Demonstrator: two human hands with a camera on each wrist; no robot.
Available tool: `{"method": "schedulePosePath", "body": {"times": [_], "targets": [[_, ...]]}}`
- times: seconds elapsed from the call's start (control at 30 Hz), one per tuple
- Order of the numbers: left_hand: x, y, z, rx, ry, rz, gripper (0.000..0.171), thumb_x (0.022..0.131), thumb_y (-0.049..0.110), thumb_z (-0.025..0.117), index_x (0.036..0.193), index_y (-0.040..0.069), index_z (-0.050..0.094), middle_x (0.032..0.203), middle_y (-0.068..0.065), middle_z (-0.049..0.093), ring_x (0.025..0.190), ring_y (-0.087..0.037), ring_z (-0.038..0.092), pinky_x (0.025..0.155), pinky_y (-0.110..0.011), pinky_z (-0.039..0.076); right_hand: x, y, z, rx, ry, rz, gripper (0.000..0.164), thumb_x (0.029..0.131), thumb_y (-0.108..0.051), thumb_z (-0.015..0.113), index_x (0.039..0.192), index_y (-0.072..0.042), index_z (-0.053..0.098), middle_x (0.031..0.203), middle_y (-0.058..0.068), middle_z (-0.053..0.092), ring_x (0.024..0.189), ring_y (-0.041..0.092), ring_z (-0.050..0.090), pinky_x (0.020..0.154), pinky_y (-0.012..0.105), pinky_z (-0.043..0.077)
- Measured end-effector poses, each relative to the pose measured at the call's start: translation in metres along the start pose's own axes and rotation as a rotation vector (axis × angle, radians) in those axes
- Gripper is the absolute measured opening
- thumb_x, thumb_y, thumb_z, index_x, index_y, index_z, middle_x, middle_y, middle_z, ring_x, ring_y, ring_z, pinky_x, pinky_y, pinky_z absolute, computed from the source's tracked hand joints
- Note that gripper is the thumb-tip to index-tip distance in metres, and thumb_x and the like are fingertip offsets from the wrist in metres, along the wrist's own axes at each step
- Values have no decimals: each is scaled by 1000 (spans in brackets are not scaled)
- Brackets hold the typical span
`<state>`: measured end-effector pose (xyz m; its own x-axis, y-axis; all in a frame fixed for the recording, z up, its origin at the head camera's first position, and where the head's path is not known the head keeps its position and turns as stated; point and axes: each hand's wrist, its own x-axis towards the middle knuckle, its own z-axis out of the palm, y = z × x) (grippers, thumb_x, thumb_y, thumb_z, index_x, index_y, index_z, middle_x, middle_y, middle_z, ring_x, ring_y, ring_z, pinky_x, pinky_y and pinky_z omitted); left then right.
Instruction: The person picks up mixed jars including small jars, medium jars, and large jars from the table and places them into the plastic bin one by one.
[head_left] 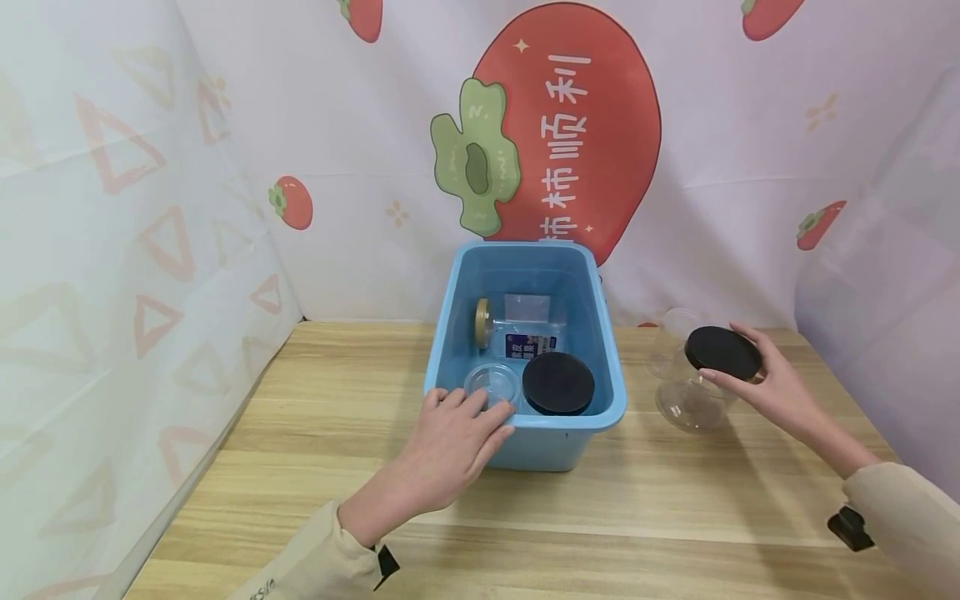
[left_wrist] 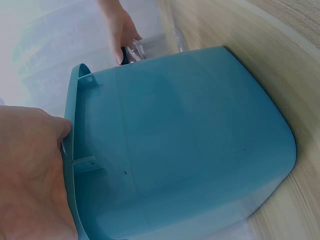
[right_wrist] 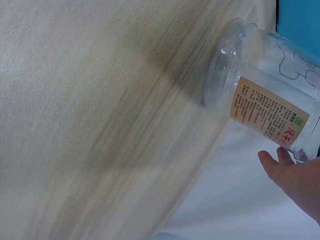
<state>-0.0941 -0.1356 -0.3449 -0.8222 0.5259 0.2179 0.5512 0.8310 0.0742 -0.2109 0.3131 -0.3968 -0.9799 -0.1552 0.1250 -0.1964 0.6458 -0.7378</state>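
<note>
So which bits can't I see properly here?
Left wrist view: the inside of the blue bin, hidden by its outer wall.
Right wrist view: top of the labelled jar, cut off by the right edge.
Head view: what's beneath the black lid in the bin, hidden by it.

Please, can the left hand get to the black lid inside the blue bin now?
Probably yes. The left hand is at the near rim of the blue bin, just left of the black lid, and nothing visible covers the lid or stands between.
</note>
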Motion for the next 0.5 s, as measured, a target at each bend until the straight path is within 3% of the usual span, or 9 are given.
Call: {"method": "schedulePosePath", "body": {"times": [0.17, 0.33, 0.5], "targets": [[0, 0, 0, 5, -5, -3, 27, 114, 38, 45, 127, 24, 64, 97, 2, 58, 90, -19, 53, 89, -44, 39, 1, 6, 2, 59, 2, -1, 94, 100, -24, 75, 169, -9, 13, 171, 32, 13, 146, 60, 28, 79, 4, 33], [0, 1, 0, 15, 10, 5, 25, 114, 38, 46, 124, 24, 64, 95, 3, 57, 88, -19, 53, 88, -43, 39, 0, 10, 4, 140, -4, 1, 91, 101, -20, 72, 171, -23, 13, 174, 25, 7, 155, 53, 16, 85, 2, 32], [0, 0, 0, 18, 12, 4, 24, 114, 38, 46, 123, 24, 64, 95, 3, 57, 88, -19, 54, 88, -44, 39, 1, 11, 6, 152, 13, 6, 86, 101, -20, 72, 169, -27, 20, 171, 25, 14, 153, 47, 23, 85, 3, 35]]}}
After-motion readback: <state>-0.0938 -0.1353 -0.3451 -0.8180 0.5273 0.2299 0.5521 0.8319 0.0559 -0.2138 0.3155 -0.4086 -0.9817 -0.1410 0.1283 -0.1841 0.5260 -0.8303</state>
